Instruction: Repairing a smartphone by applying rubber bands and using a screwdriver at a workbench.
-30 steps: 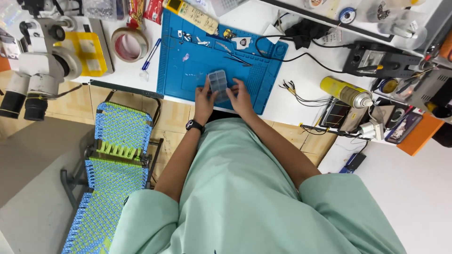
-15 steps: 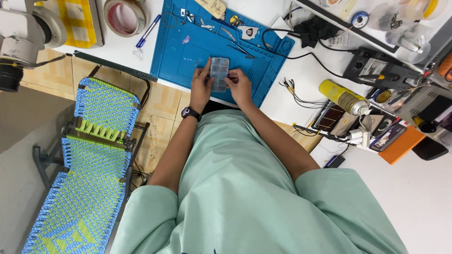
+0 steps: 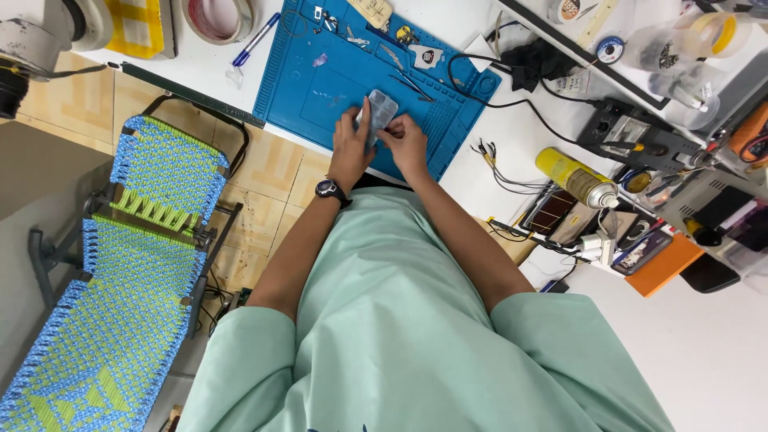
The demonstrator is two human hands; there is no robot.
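A small grey phone (image 3: 381, 110) is held over the near edge of a blue work mat (image 3: 320, 80) on a white bench. My left hand (image 3: 350, 146), with a black wristwatch on its wrist, grips the phone's left side. My right hand (image 3: 405, 142) pinches its lower right edge. The phone's underside is hidden. Tweezers (image 3: 406, 82) and several small parts lie on the mat beyond the hands.
A yellow spray can (image 3: 573, 176) lies right of the mat, near black cables (image 3: 512, 96) and a black device (image 3: 632, 138). A tape roll (image 3: 218, 18) and a blue pen (image 3: 254, 40) sit at the left. A blue-green woven folding chair (image 3: 136, 264) stands on the floor.
The view has shifted, so the bench sits higher and more to the right in frame. Both hands stay on the phone, which now tilts a little to the right.
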